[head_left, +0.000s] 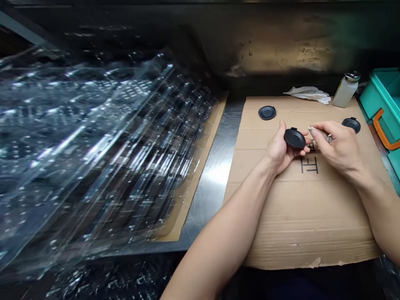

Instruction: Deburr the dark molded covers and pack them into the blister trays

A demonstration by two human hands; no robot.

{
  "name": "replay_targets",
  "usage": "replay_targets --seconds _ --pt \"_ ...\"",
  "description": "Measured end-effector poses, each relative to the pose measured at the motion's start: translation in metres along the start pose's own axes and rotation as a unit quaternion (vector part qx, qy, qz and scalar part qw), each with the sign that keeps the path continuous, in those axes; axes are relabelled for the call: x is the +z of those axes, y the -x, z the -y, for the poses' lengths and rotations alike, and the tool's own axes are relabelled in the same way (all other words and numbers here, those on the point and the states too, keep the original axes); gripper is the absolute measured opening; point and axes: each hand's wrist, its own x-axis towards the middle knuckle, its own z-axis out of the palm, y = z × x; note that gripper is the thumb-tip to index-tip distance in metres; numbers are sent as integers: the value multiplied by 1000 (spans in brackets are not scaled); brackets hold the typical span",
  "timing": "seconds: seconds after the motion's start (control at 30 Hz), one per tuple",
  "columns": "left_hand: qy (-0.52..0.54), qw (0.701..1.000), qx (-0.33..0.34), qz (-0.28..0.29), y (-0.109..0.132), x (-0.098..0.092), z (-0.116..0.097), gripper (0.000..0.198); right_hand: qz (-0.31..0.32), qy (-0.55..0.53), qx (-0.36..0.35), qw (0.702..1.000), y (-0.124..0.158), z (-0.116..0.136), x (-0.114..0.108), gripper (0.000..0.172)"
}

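My left hand [277,151] is closed around the edge of a black round cap [294,138] with a small tab on its upper rim. The cap lies tilted across the fingers, its dished face up. Just to its right, my right hand [340,146] pinches a small white piece of soft-looking material [310,128], mostly hidden by the fingers; its kind is unclear. A gap separates this piece from the cap. Another black cap [267,113] rests on the cardboard sheet [300,216] beyond my left hand. A third black cap [351,123] lies behind my right hand.
Clear plastic moulded trays [118,150], blurred, cover the left side. The metal tabletop [215,179] shows between them and the cardboard. At the back are a white glove [308,93] and a metal-topped bottle [345,91]. A teal box [375,102] with an orange handle stands right.
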Motion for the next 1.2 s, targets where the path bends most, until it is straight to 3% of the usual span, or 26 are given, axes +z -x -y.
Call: replay_targets --seconds 0.13,0.27,0.63,1.2 --pt "-148 988 38 22 3 7 17 81 33 41 -56 997 2 -9 6 24" --pt "-217 974 68 19 3 6 23 84 85 55 -80 992 2 -15 5 26" --pt "-226 972 58 -8 2 8 21 86 57 58 -107 991 1 -10 4 22" --pt "-271 960 66 12 0 5 23 83 97 153 -98 978 2 -15 7 22"
